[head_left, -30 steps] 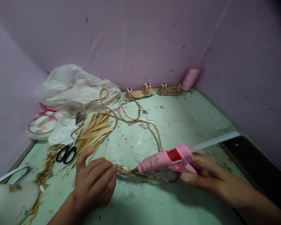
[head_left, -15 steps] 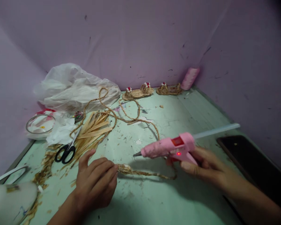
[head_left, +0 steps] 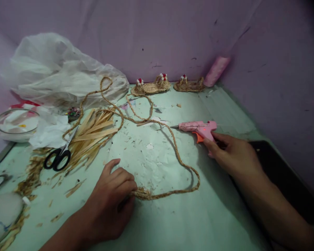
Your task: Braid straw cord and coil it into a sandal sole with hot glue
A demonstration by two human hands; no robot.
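Near the front of the table, my left hand (head_left: 117, 195) is closed around one end of a coiled braided rope piece (head_left: 143, 194); its fingers hide most of the coil. From the coil the braided rope (head_left: 176, 150) runs right, bends back and loops loosely across the table toward the plastic bag. My right hand (head_left: 232, 150) grips a pink hot glue gun (head_left: 199, 127) by its handle, lying sideways with its metal nozzle pointing left and a small red light lit. The gun is apart from the coil, farther back and to the right.
Black-handled scissors (head_left: 58, 158) lie by flat straw strips (head_left: 91, 136) on the left. A plastic bag (head_left: 68, 75), small woven slippers (head_left: 151, 87) and a pink roll (head_left: 216, 72) stand along the back wall. A dark flat object (head_left: 272, 174) lies under my right arm.
My right hand has moved the glue gun back and away from the coil, toward the table's middle right. My left hand keeps its hold on the coil. The view has shifted slightly.
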